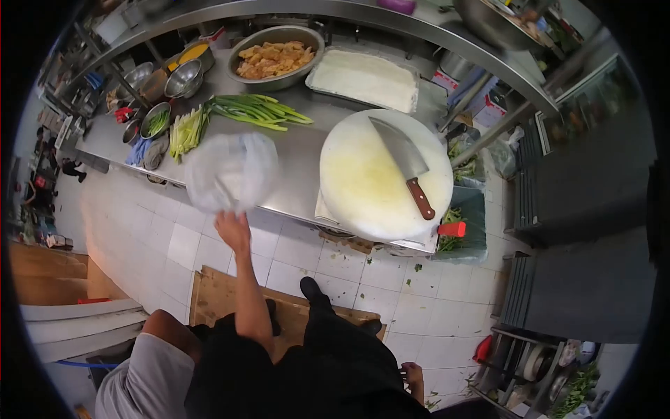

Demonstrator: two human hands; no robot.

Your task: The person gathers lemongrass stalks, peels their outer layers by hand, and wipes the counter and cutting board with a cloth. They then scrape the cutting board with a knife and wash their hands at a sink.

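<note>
My left hand (232, 229) reaches out to the front edge of the steel counter (296, 164), its fingers closed on the lower edge of a translucent plastic bag (232, 171). The bag is puffed up and smeared by motion, and something pale shows through it. Down by my side, away from the counter, hangs my right hand (413, 377). Its fingers look loosely bent and apart, with nothing visible in them. Behind the bag lie green onion stalks (255, 112) and cut pale-green stalks (187, 133). A cleaver (401, 150) with a brown handle rests on the round white chopping board (359, 181).
A large bowl (279, 80) of marinated meat pieces and a tray (363, 77) of white stuff stand at the back. An overhead shelf (335, 8) spans the counter. Right of the board is a lined bin (471, 234). Another person's grey shirt (146, 377) is at lower left.
</note>
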